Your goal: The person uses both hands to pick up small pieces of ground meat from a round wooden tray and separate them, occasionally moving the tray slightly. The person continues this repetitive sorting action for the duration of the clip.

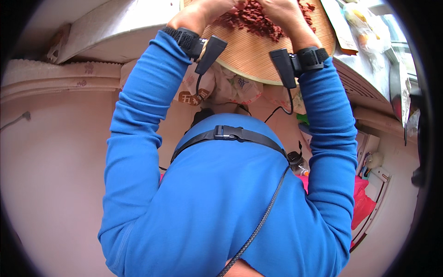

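A heap of small, wrinkled dark-red dried fruit (251, 20) is spread on a round tray or mat (242, 55) with a ribbed, bamboo-like surface and a pale rim. My left hand (218, 7) reaches over the left side of the heap. Over its right side is my right hand (282, 10), close to the other. Both hands touch or nearly touch the fruit. The upper picture edge cuts off most of their fingers, so whether anything is pinched between them is hidden.
Right of the tray lie a flat packet (341, 27) and a clear plastic bag (367, 31) with yellowish items, near a window. Printed plastic bags (238, 85) hang below the tray's near rim. A pale counter (138, 20) extends left. Cables (290, 107) trail from both wrist devices.
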Available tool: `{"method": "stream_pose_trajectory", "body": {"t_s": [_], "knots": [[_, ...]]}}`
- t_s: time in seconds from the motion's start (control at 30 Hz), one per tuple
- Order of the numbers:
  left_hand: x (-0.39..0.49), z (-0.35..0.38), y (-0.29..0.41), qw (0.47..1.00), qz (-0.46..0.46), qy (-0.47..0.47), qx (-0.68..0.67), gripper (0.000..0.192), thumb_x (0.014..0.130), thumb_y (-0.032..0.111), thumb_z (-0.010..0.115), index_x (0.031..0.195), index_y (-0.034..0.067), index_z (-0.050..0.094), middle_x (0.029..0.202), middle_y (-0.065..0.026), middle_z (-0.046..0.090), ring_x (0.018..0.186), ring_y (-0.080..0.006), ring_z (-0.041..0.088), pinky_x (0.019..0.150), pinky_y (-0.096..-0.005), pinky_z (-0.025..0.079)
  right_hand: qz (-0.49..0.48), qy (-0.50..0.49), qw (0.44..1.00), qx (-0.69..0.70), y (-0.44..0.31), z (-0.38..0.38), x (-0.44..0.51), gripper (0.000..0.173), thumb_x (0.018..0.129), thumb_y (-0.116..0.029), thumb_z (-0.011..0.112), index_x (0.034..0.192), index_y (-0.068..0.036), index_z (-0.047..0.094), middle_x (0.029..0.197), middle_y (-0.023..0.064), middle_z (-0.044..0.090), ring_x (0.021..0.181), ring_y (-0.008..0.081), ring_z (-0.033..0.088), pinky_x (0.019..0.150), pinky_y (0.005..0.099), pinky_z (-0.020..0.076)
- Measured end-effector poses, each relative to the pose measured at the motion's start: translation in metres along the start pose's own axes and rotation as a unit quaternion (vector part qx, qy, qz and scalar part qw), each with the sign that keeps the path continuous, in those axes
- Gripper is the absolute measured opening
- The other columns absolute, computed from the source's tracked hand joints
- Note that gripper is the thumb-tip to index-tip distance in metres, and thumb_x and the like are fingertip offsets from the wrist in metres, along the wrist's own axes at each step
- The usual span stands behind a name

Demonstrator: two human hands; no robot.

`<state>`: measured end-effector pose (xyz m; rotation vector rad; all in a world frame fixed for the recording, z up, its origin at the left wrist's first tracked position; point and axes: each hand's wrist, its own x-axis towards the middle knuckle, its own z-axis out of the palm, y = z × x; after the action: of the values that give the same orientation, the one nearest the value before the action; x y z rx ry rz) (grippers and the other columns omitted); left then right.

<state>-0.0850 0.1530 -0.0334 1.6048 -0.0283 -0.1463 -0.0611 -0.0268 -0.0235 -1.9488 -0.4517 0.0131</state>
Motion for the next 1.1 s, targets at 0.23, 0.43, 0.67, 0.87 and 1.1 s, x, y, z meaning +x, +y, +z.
{"method": "stream_pose_trajectory", "body": {"t_s": [0.23,0.43,0.67,0.87,1.1], "knots": [[0.004,-0.004,-0.011,1.0,0.001,-0.005,-0.004,0.012,0.083,0.004,0.07,0.093,0.003,0.063,0.075,-0.0062,0.065,0.063,-0.0131,0.061,0.055,-0.026,0.05,0.067,-0.032,0.996,-0.054,-0.006,-0.003,0.006,0.014,0.08,-0.008,0.068,0.086,0.003,0.076,0.068,0.0072,0.069,0.062,0.0125,0.061,0.059,0.0284,0.0513],[0.015,-0.004,-0.018,0.997,0.051,0.002,0.066,0.013,0.082,0.004,0.073,0.09,0.003,0.063,0.074,-0.0065,0.065,0.064,-0.0126,0.062,0.054,-0.0263,0.049,-0.04,-0.098,0.972,-0.211,-0.005,-0.011,0.009,0.02,0.083,-0.007,0.071,0.102,-0.001,0.074,0.091,0.01,0.074,0.081,0.0168,0.071,0.076,0.028,0.0579],[-0.011,-0.009,0.009,0.977,0.026,-0.037,0.207,0.021,0.099,0.023,0.062,0.098,0.003,0.067,0.08,-0.0068,0.069,0.059,-0.0081,0.062,0.054,-0.0228,0.053,-0.038,-0.078,0.967,-0.241,0.0,-0.029,-0.014,0.028,0.08,-0.003,0.062,0.104,-0.003,0.076,0.094,0.0121,0.075,0.083,0.0173,0.071,0.08,0.0301,0.0564],[-0.018,0.007,-0.002,0.972,0.064,-0.054,0.218,0.016,0.098,0.017,0.06,0.098,0.002,0.065,0.071,-0.0059,0.066,0.054,-0.0122,0.063,0.053,-0.0262,0.052,-0.127,0.0,0.933,-0.336,-0.002,-0.033,-0.044,0.024,0.082,-0.023,0.068,0.102,-0.012,0.075,0.099,0.0146,0.07,0.095,0.032,0.068,0.087,0.043,0.0551],[-0.026,0.02,-0.025,0.947,0.187,-0.004,0.262,0.01,0.092,0.012,0.065,0.09,0.002,0.064,0.07,-0.0063,0.064,0.06,-0.0128,0.058,0.058,-0.0294,0.049,-0.148,-0.012,0.892,-0.426,0.006,-0.025,-0.064,0.028,0.083,-0.015,0.068,0.111,-0.015,0.07,0.106,0.0094,0.063,0.105,0.0298,0.062,0.089,0.0399,0.0529]]}}
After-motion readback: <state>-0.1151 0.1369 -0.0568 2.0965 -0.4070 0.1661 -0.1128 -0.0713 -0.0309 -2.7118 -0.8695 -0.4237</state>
